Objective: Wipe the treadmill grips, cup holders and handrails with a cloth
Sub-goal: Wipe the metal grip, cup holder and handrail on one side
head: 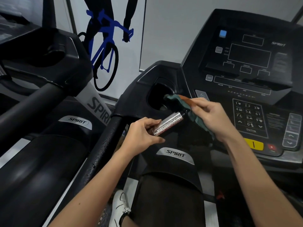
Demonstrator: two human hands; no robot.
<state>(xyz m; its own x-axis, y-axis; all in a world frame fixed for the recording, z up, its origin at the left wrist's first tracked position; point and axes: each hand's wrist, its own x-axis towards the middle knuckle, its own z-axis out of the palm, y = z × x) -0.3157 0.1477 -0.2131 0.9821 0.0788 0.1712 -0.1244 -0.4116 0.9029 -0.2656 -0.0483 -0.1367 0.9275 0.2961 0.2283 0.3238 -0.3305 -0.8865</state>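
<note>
My left hand grips the silver metal pulse grip of the treadmill, which juts out below the console. My right hand holds a green cloth with a brown edge. The cloth's upper end lies at the rim of the left cup holder, and its lower end hangs beneath my palm. The black left handrail runs down from the cup holder toward me and carries small droplets.
The console with a number keypad, a yellow button and a red stop button sits to the right. A second treadmill stands at the left. A cyclist poster hangs on the wall. My white shoe is below.
</note>
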